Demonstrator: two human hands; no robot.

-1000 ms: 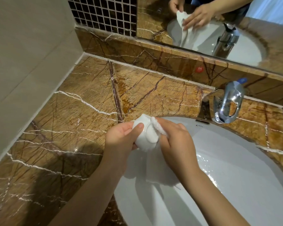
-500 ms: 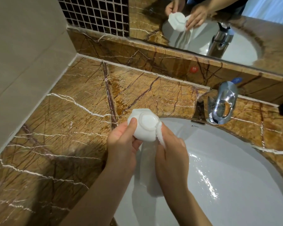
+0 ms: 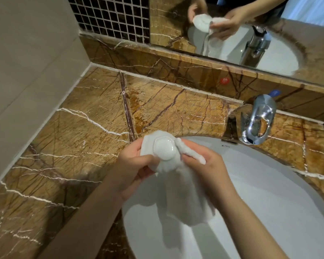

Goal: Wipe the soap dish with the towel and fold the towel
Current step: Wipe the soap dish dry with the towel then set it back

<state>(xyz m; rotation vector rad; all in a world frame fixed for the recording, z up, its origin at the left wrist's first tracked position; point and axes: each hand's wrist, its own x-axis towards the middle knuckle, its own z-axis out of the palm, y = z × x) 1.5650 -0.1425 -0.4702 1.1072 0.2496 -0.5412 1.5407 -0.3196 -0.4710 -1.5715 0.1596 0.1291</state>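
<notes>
The white soap dish (image 3: 164, 149) is held bottom side up above the far left rim of the basin (image 3: 269, 193), partly wrapped in the white towel (image 3: 178, 186). The left hand (image 3: 133, 165) clamps its fingers on the dish through the cloth. The right hand (image 3: 208, 165) pinches a bunched towel edge just beside the dish; the rest hangs into the basin. The chrome faucet (image 3: 256, 122) stands at the far rim on the brown marble counter (image 3: 73, 146).

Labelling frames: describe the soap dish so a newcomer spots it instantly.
Above the white sink's left rim, both hands meet. The soap dish sits between them, base up: small, glossy, hard white ceramic, unlike the soft, matte white towel wrapped round it and hanging below.
</notes>
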